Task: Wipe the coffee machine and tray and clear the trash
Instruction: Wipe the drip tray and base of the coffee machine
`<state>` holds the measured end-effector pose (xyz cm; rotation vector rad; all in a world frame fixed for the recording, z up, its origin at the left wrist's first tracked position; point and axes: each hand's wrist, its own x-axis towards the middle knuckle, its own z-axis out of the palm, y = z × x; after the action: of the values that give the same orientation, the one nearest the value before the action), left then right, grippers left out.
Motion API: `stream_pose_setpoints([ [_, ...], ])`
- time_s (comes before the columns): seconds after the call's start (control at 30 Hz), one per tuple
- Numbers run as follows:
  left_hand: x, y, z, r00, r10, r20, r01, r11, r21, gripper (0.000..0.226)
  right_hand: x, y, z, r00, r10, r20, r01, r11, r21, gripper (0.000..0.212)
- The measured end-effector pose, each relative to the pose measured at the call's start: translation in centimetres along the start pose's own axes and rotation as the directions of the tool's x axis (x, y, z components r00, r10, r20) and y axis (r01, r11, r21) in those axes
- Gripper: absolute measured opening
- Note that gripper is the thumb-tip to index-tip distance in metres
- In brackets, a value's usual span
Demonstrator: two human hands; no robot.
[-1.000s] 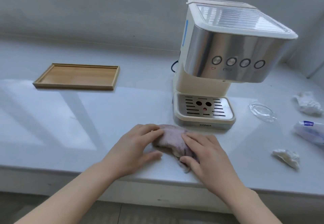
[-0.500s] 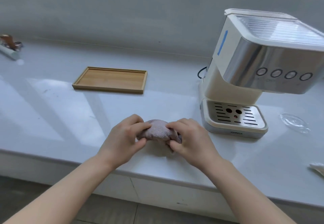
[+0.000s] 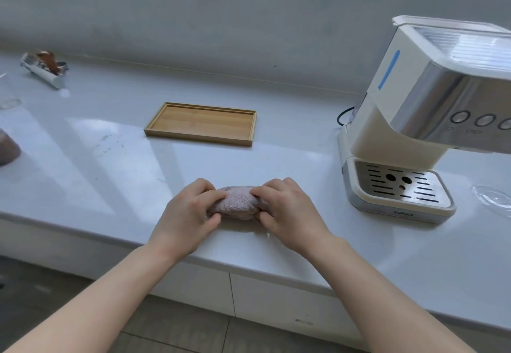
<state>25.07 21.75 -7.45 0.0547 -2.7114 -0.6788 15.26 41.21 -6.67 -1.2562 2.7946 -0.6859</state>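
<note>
Between both sets of curled fingers, bunched mauve terry cloth (image 3: pixel 240 202) on white counter (image 3: pixel 116 164); left hand (image 3: pixel 185 214) and right hand (image 3: pixel 287 211) pinch its ends.

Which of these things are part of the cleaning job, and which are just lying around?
Job: cloth, gripped by left hand and right hand; coffee machine; wooden tray.

Lying about: clear dish; brown object at the left edge; white-and-brown clutter back left, possibly trash.
</note>
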Motion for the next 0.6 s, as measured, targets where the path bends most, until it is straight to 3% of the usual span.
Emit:
stream_pose_setpoints([
  [0.6, -0.6, 0.4, 1.3, 0.995, -0.085, 0.047, 0.079, 0.989, 0.127, 0.047, -0.8, 0.0, 1.5, 0.999, 0.037, 0.034, -0.036, 0.998, -0.046, 0.048],
])
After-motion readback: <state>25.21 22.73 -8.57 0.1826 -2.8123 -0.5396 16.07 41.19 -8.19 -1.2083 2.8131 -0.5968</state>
